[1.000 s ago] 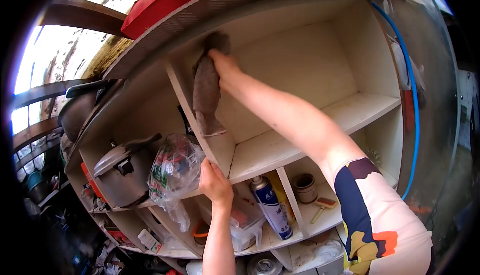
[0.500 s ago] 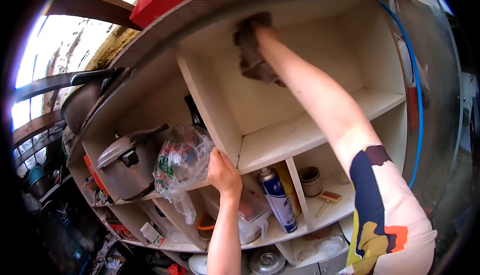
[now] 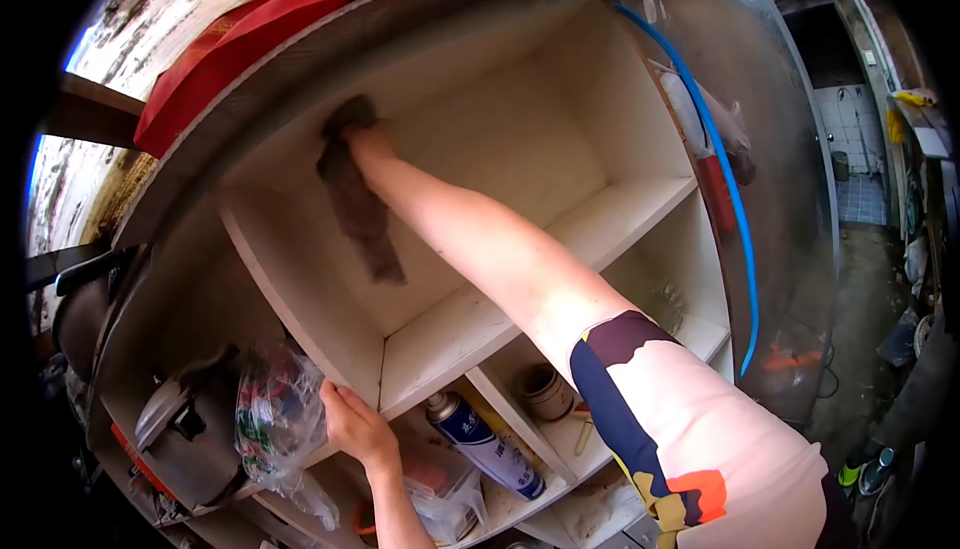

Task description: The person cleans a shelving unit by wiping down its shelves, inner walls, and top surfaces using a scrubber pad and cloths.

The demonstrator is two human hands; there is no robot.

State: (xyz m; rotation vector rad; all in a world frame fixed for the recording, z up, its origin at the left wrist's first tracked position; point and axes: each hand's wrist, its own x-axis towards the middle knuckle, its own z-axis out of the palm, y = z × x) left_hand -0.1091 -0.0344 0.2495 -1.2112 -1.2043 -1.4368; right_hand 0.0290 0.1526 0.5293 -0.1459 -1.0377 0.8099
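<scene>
Pale shelving (image 3: 640, 119), right hand (image 3: 370, 146) holding brown cloth (image 3: 358, 204), left hand (image 3: 358, 431) at divider (image 3: 308, 294)

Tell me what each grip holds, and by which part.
Right grip: a brown cloth, by its upper part. Left grip: at the front of the shelf unit; whether it holds on cannot be told.

A blue hose (image 3: 733, 189) curves down well right of a spray can (image 3: 490, 451).
</scene>
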